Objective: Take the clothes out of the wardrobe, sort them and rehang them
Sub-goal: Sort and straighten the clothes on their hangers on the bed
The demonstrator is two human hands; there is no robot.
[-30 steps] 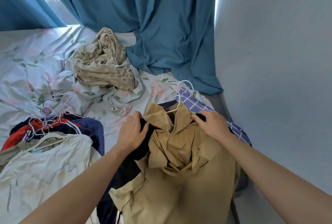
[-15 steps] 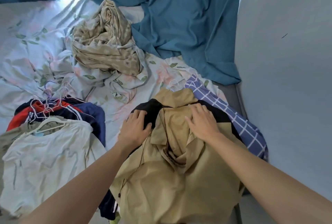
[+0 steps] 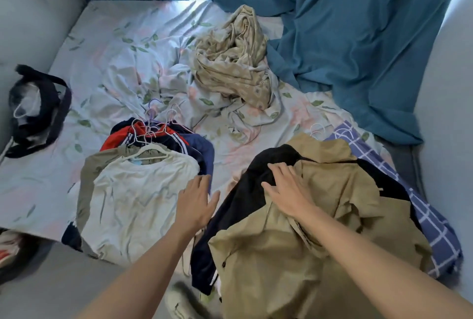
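Whereas both hands were earlier pressed on the tan shirt (image 3: 320, 216), only the flat right hand (image 3: 288, 192) is now rested there; the left hand (image 3: 195, 202) is held spread and empty between the piles.

You have a khaki shirt (image 3: 320, 216) over a black garment (image 3: 256, 185), beside a blue white-checked shirt (image 3: 430, 224). The cream top (image 3: 133, 198) covers red, navy, white-striped clothes (image 3: 163, 137). The bedsheet (image 3: 122, 57) is pale with green leaves; the curtains (image 3: 345, 37) are teal.

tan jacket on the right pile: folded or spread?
Spread. The tan jacket lies flat but rumpled atop the pile, right hand resting open on it.
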